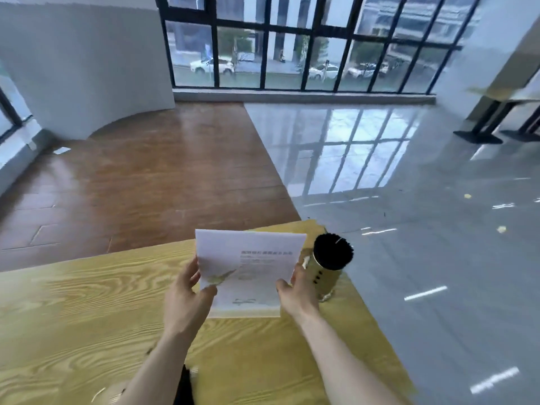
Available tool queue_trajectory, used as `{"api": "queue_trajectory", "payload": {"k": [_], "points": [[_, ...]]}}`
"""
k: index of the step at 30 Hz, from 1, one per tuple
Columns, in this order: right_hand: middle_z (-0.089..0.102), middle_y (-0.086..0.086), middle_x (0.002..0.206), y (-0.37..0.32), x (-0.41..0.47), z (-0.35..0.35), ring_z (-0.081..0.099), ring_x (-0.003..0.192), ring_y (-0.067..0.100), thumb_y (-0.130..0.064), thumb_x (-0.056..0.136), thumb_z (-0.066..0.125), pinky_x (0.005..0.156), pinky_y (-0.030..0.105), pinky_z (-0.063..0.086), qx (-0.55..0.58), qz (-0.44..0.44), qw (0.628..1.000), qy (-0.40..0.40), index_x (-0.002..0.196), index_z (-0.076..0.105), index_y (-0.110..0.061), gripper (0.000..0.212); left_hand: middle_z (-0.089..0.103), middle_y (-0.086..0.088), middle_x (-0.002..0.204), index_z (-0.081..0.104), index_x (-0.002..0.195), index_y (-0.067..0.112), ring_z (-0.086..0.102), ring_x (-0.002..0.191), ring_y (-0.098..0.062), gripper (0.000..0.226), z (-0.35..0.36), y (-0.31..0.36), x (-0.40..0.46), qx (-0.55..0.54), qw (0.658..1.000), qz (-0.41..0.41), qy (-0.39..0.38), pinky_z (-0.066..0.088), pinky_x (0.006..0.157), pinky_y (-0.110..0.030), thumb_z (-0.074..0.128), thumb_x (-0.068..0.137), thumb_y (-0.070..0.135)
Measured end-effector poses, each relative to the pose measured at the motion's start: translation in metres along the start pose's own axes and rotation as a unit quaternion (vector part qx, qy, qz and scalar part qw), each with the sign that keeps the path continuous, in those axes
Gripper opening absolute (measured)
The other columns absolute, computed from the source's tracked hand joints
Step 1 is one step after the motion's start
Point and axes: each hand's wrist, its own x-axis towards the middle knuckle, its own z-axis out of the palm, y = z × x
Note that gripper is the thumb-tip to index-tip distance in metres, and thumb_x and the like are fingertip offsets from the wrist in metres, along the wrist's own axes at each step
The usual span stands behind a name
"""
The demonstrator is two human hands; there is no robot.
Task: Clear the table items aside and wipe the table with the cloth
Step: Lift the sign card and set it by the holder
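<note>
A white printed card (248, 267) with faint text and a drawing is held up above the light wooden table (87, 302). My left hand (187, 299) pinches its lower left edge, and my right hand (298, 290) grips its lower right edge. Just right of the card, a gold cylindrical holder (327, 276) full of dark sticks stands upright near the table's far right corner, close beside my right hand. No cloth is visible.
The table's far edge and right edge run close to the holder. Beyond lie a brown wood floor (140, 182) and a glossy grey floor (409, 229). A dark object (184, 387) shows between my forearms. Another table's black legs (485, 124) stand far right.
</note>
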Motion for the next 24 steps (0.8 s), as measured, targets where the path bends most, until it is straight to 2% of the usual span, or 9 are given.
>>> {"api": "queue_trajectory", "payload": {"k": [1, 3, 5, 7, 9, 13, 16, 20, 24], "points": [[0.036, -0.016, 0.086, 0.015, -0.002, -0.021, 0.039, 0.095, 0.017, -0.027, 0.094, 0.054, 0.076, 0.029, 0.033, 0.006, 0.009, 1.000, 0.001, 0.110, 0.035, -0.015, 0.027, 0.068, 0.011, 0.129, 0.053, 0.140, 0.041, 0.061, 0.124, -0.011, 0.080, 0.023, 0.004, -0.011, 0.013, 1.000, 0.003, -0.005, 0.052, 0.090, -0.036, 0.063, 0.064, 0.020], [0.060, -0.005, 0.118, 0.043, -0.004, -0.057, 0.058, 0.110, 0.024, -0.027, 0.093, 0.055, 0.089, 0.034, 0.045, 0.030, 0.017, 0.999, -0.003, 0.139, 0.044, -0.021, 0.048, 0.070, 0.011, 0.126, 0.054, 0.140, 0.040, 0.064, 0.120, -0.012, 0.078, 0.063, 0.013, -0.032, 0.029, 0.999, 0.005, -0.014, 0.051, 0.086, -0.033, 0.061, 0.064, 0.026], [0.064, -0.002, 0.133, 0.060, -0.004, -0.089, 0.062, 0.117, 0.027, -0.026, 0.093, 0.055, 0.092, 0.037, 0.051, 0.028, 0.020, 0.999, 0.011, 0.145, 0.044, -0.028, 0.053, 0.071, 0.011, 0.123, 0.055, 0.140, 0.038, 0.065, 0.118, -0.011, 0.076, 0.095, 0.019, -0.050, 0.041, 0.999, 0.002, -0.030, 0.051, 0.085, -0.032, 0.060, 0.064, 0.029], [0.067, 0.001, 0.127, 0.075, 0.001, -0.117, 0.064, 0.113, 0.029, -0.023, 0.092, 0.056, 0.085, 0.036, 0.052, 0.017, 0.018, 0.999, 0.030, 0.141, 0.048, -0.026, 0.049, 0.071, 0.014, 0.123, 0.057, 0.138, 0.039, 0.065, 0.119, -0.008, 0.074, 0.124, 0.023, -0.061, 0.047, 0.998, 0.003, -0.042, 0.056, 0.089, -0.037, 0.060, 0.065, 0.028], [0.067, 0.006, 0.125, 0.085, 0.008, -0.139, 0.063, 0.114, 0.031, -0.019, 0.093, 0.056, 0.086, 0.038, 0.051, 0.025, 0.018, 0.999, 0.042, 0.135, 0.051, -0.019, 0.043, 0.071, 0.019, 0.120, 0.059, 0.135, 0.040, 0.065, 0.119, -0.005, 0.071, 0.146, 0.025, -0.070, 0.043, 0.998, 0.000, -0.054, 0.057, 0.093, -0.041, 0.060, 0.066, 0.022], [0.063, 0.009, 0.119, 0.100, 0.020, -0.166, 0.062, 0.103, 0.030, -0.013, 0.093, 0.054, 0.093, 0.044, 0.053, 0.058, 0.029, 0.997, 0.035, 0.113, 0.047, -0.023, 0.024, 0.065, 0.026, 0.114, 0.056, 0.138, 0.032, 0.061, 0.124, -0.007, 0.070, 0.179, 0.027, -0.083, 0.037, 0.997, -0.013, -0.074, 0.052, 0.097, -0.035, 0.062, 0.076, 0.002], [0.060, 0.005, 0.116, 0.108, 0.029, -0.174, 0.057, 0.099, 0.026, -0.013, 0.093, 0.055, 0.090, 0.040, 0.051, 0.086, 0.039, 0.995, 0.026, 0.124, 0.047, -0.019, 0.033, 0.064, 0.017, 0.126, 0.053, 0.140, 0.028, 0.056, 0.131, -0.011, 0.070, 0.192, 0.026, -0.085, 0.040, 0.995, -0.026, -0.087, 0.048, 0.105, -0.040, 0.063, 0.078, -0.002], [0.058, 0.003, 0.116, 0.117, 0.034, -0.176, 0.055, 0.102, 0.025, -0.010, 0.091, 0.057, 0.087, 0.034, 0.045, 0.105, 0.059, 0.993, 0.012, 0.131, 0.047, -0.015, 0.041, 0.059, 0.018, 0.127, 0.049, 0.143, 0.029, 0.051, 0.134, -0.011, 0.073, 0.201, 0.024, -0.088, 0.043, 0.993, -0.045, -0.096, 0.045, 0.106, -0.038, 0.065, 0.079, 0.000], [0.062, 0.003, 0.130, 0.119, 0.036, -0.173, 0.059, 0.117, 0.028, -0.014, 0.089, 0.058, 0.100, 0.041, 0.050, 0.101, 0.066, 0.993, 0.011, 0.145, 0.040, -0.017, 0.058, 0.055, 0.021, 0.130, 0.041, 0.148, 0.034, 0.048, 0.137, -0.010, 0.080, 0.202, 0.021, -0.091, 0.057, 0.992, -0.054, -0.097, 0.045, 0.107, -0.039, 0.068, 0.078, 0.004]]}}
